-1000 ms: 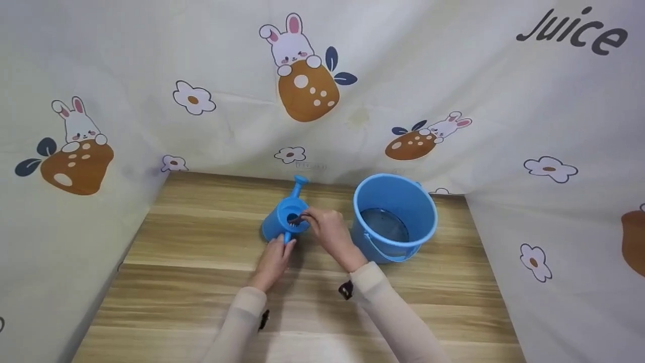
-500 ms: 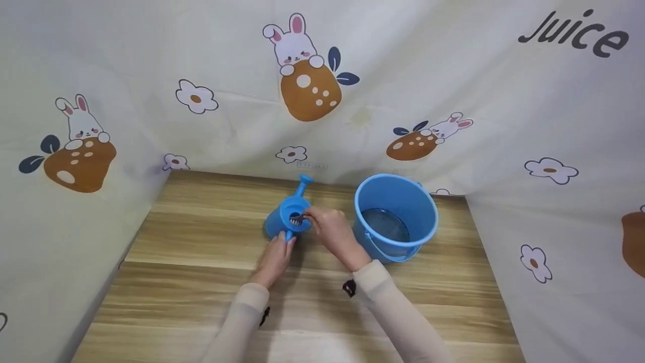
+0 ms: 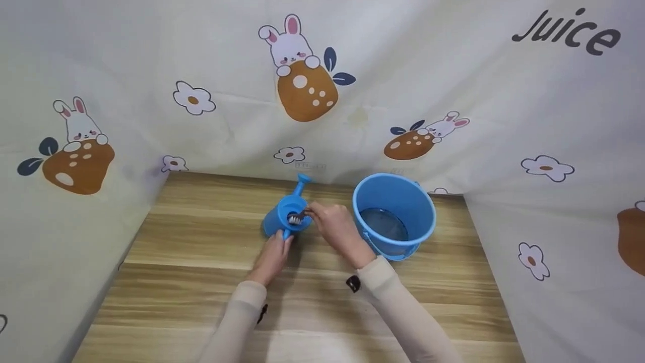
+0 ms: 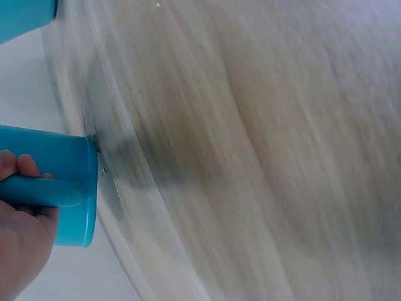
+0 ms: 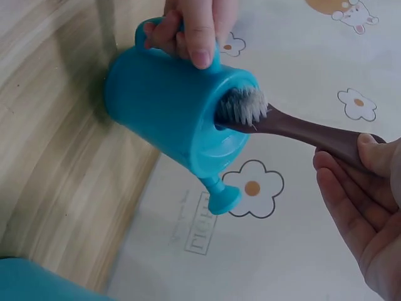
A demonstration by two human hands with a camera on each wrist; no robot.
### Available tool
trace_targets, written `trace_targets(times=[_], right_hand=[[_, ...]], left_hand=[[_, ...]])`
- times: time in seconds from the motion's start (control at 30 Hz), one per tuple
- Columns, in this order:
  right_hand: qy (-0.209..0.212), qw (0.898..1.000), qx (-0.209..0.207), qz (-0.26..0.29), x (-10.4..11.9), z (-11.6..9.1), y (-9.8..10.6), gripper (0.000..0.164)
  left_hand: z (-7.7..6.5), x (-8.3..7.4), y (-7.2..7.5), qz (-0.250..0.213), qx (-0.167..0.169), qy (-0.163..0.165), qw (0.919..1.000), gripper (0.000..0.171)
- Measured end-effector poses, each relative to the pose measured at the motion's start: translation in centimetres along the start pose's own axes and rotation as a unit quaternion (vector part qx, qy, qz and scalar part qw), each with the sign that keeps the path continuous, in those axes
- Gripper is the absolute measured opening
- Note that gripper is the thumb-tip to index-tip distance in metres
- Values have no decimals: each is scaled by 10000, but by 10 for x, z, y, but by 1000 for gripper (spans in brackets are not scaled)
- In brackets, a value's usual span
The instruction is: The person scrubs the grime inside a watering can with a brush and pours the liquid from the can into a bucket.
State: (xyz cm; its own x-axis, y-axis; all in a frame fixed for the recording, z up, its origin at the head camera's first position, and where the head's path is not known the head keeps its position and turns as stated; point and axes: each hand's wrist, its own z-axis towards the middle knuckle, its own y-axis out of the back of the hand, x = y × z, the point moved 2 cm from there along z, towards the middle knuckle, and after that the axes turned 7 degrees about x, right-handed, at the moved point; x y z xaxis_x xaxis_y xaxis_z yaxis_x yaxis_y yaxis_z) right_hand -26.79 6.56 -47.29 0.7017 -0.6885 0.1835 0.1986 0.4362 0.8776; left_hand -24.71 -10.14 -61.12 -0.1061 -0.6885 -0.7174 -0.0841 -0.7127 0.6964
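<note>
A blue watering can (image 3: 276, 222) stands on the wooden surface, its spout pointing to the back wall. My left hand (image 3: 272, 258) grips its handle (image 4: 44, 191), fingers wrapped through the loop in the left wrist view. Between thumb and fingers my right hand (image 3: 336, 227) pinches the dark brown handle of a brush (image 5: 307, 130). The brush's pale bristles (image 5: 245, 105) sit at the can's top opening, with part of the head inside it in the right wrist view.
Just right of my right hand stands a blue bucket (image 3: 395, 247) with its bail handle hanging down the front and some liquid at the bottom. Behind and at both sides, a cream cloth (image 3: 232, 131) printed with rabbits and flowers borders the wooden tabletop (image 3: 201, 282).
The brush head has come up in the can's opening, so more of its pale bristles show. My left hand keeps its grip on the handle, and the can has barely shifted.
</note>
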Motion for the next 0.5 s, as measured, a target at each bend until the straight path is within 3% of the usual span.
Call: trace_targets(times=[0.5], right_hand=[[60,9999,-84,-38,-4,-9,8,9]], left_hand=[[-1,-1,-3,3,82,51,10000,23]])
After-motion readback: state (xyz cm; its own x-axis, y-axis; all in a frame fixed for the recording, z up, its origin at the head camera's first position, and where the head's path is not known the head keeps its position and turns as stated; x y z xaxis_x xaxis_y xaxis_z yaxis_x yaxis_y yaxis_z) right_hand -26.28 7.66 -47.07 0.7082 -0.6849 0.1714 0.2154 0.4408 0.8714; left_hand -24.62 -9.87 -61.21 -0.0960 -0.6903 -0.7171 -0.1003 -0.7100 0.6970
